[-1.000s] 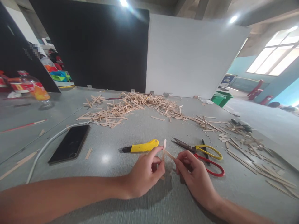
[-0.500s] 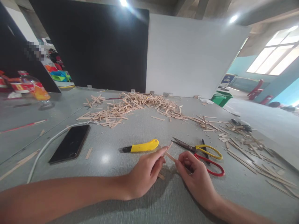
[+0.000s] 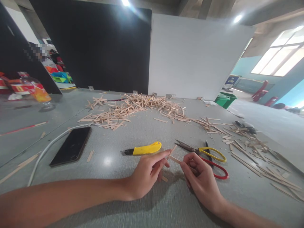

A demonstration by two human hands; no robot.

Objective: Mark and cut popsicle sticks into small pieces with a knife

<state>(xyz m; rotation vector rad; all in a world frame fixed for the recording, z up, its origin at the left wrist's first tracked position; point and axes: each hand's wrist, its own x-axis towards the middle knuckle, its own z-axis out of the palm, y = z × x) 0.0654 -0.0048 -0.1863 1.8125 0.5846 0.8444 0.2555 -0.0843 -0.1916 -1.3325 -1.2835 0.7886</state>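
My left hand (image 3: 148,172) is closed, thumb and fingers pinching a short wooden stick (image 3: 173,150) that points up and to the right. A second wooden stick (image 3: 175,159) runs from there into the pinch of my right hand (image 3: 199,177); the two sticks meet near my left fingertips, though I cannot tell if they are joined. Beneath my left fingers another stick piece (image 3: 164,179) lies on the table. Just beyond my left hand is a yellow box cutter (image 3: 147,148). Scissors (image 3: 192,149) with one yellow and one red handle lie beside my right hand, over a black pen (image 3: 207,145).
Loose wooden sticks (image 3: 142,106) are heaped at the back, with more strips (image 3: 258,152) scattered at the right. A phone (image 3: 71,146) and a white cable (image 3: 38,167) lie at the left, a plastic bottle (image 3: 39,91) farther back. Black (image 3: 102,47) and white (image 3: 190,57) panels stand behind.
My right hand has risen slightly with its stick, and my left fingers have shifted a little on theirs. The tools and stick piles stay where they were.
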